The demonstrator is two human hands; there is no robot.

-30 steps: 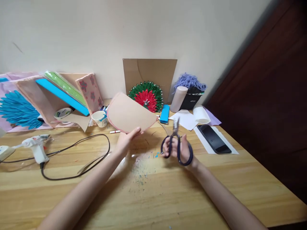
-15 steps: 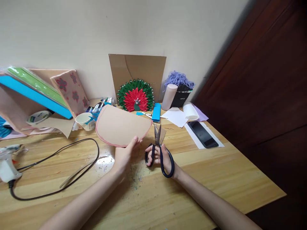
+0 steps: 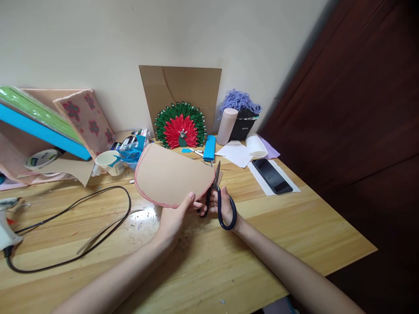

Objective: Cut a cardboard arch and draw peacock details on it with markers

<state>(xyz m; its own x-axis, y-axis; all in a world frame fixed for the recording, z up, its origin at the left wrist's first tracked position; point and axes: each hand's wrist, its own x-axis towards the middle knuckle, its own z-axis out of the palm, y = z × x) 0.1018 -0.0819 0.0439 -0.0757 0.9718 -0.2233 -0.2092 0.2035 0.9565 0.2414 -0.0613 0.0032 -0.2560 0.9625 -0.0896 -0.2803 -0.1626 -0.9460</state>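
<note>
A half-round piece of cardboard (image 3: 173,174) with a red line along its curved edge is pinched at its lower edge by my left hand (image 3: 178,213). My right hand (image 3: 225,209) has its fingers in the black handles of a pair of scissors (image 3: 218,187). The scissor blades point away from me beside the cardboard's right corner, partly hidden behind it. Whether the blades touch the cardboard edge I cannot tell. Behind the blades lies a small brown scrap, mostly covered.
A glue gun (image 3: 8,226) and its black cord (image 3: 127,209) lie at left. Further back stand a paper cup (image 3: 111,165), a red and green peacock craft (image 3: 181,128), a folded blue paper (image 3: 209,148) and a pink cylinder (image 3: 227,126). A phone (image 3: 271,175) rests on white paper at right.
My left hand has moved the cardboard to the right, up against the scissors, so it now covers part of the blades and handle. The view has shifted slightly.
</note>
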